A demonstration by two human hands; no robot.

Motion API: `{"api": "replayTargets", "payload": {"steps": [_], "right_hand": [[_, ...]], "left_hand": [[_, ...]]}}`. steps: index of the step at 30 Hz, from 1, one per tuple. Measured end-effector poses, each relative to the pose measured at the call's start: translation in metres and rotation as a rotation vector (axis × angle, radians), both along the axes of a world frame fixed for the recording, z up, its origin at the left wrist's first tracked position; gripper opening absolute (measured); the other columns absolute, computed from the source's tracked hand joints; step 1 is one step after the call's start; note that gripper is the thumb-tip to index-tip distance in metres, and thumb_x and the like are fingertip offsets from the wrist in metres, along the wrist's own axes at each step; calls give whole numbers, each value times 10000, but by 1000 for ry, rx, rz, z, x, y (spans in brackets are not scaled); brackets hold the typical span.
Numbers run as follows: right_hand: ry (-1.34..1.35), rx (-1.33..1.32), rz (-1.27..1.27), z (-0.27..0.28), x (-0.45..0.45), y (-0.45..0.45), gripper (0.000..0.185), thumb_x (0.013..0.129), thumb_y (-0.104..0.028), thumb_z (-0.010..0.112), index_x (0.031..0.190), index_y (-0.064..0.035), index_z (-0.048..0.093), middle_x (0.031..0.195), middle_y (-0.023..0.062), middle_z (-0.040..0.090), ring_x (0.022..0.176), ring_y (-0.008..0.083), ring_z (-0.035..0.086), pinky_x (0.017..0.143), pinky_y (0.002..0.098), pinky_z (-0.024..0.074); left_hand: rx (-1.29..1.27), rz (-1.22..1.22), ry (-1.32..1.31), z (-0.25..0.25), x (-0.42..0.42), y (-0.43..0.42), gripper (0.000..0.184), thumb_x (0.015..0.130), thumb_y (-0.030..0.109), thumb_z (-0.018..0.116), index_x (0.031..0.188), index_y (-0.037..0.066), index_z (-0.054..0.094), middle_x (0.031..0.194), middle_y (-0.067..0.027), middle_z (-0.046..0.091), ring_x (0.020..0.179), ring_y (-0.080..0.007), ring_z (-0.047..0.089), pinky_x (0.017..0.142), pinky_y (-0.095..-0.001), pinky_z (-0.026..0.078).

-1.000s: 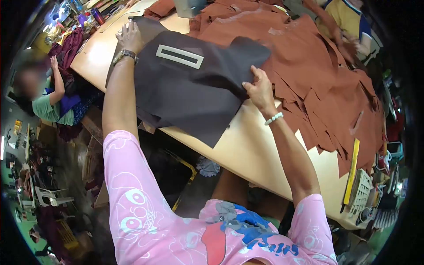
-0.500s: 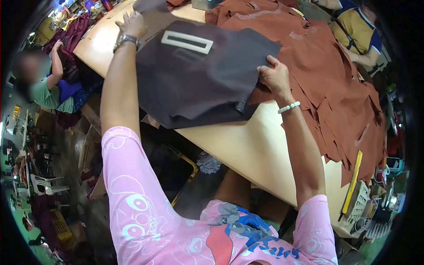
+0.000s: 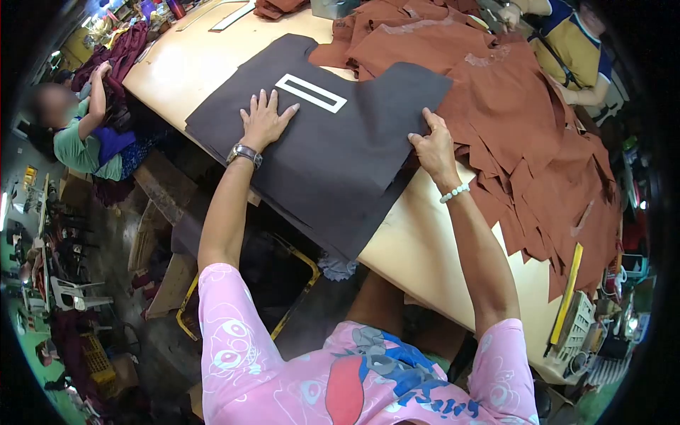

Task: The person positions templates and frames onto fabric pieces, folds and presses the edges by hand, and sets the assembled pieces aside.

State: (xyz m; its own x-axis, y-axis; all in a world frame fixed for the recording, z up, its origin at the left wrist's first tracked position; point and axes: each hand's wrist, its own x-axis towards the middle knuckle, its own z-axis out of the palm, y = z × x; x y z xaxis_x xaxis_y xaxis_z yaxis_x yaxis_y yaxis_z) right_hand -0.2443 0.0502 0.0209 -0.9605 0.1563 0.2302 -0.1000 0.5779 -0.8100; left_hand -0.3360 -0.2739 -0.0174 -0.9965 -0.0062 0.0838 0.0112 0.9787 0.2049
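Dark grey fabric pieces (image 3: 319, 156) lie stacked on the pale table (image 3: 418, 248), overhanging its near edge. On top of them rests a white rectangular frame (image 3: 311, 93) with a long slot. My left hand (image 3: 265, 124) is spread flat on the fabric, just left of and below the frame. At the stack's right edge, my right hand (image 3: 433, 142) pinches the fabric between thumb and finger.
Reddish-brown fabric (image 3: 496, 113) is heaped on the right. A yellow ruler (image 3: 567, 290) and a pale plastic basket (image 3: 577, 326) sit at the right edge. One person (image 3: 85, 134) is at the left, another (image 3: 574, 53) at the upper right. A metal container (image 3: 333, 8) stands behind.
My left hand has come back from the far left corner onto the fabric beside the frame. The raised dark sheet has settled flatter. My right hand still grips the right edge.
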Motion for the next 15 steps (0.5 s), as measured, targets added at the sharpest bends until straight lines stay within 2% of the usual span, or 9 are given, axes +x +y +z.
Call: {"api": "replayTargets", "payload": {"steps": [5,8,11,14,15], "right_hand": [[78,80,-13,1,-8,7,602,744,-37,615,1286,119,406,1334,250,416,1237,363,424,1031,366,361],[75,224,-33,-8,-13,13,617,748,-37,637,1315,67,417,1330,179,454,724,156,564,768,285,486],[16,123,12,0,2,10,634,768,-56,637,1340,55,387,1315,196,458,728,160,578,721,283,498],[125,-54,-4,-4,10,12,546,797,-67,598,1289,83,416,1299,226,465,796,244,596,802,335,473],[122,-139,-38,-1,16,13,501,805,-74,595,1255,76,435,1241,222,506,770,247,603,773,339,480]], "left_hand": [[-22,50,-3,3,9,10,858,835,674,389,1427,63,278,1484,-195,219,1377,-376,172,1045,-639,155],[-28,65,2,3,14,14,844,841,658,392,1422,56,285,1483,-191,222,1376,-374,177,1046,-638,155],[-50,68,7,5,16,14,806,855,618,405,1415,49,296,1481,-188,228,1373,-371,183,1045,-635,157],[-84,33,54,7,16,21,765,865,569,425,1409,45,302,1472,-188,248,1370,-371,193,1037,-641,171],[-86,-7,98,10,17,28,752,868,552,431,1407,43,303,1467,-189,259,1367,-372,198,1034,-645,174]]}}
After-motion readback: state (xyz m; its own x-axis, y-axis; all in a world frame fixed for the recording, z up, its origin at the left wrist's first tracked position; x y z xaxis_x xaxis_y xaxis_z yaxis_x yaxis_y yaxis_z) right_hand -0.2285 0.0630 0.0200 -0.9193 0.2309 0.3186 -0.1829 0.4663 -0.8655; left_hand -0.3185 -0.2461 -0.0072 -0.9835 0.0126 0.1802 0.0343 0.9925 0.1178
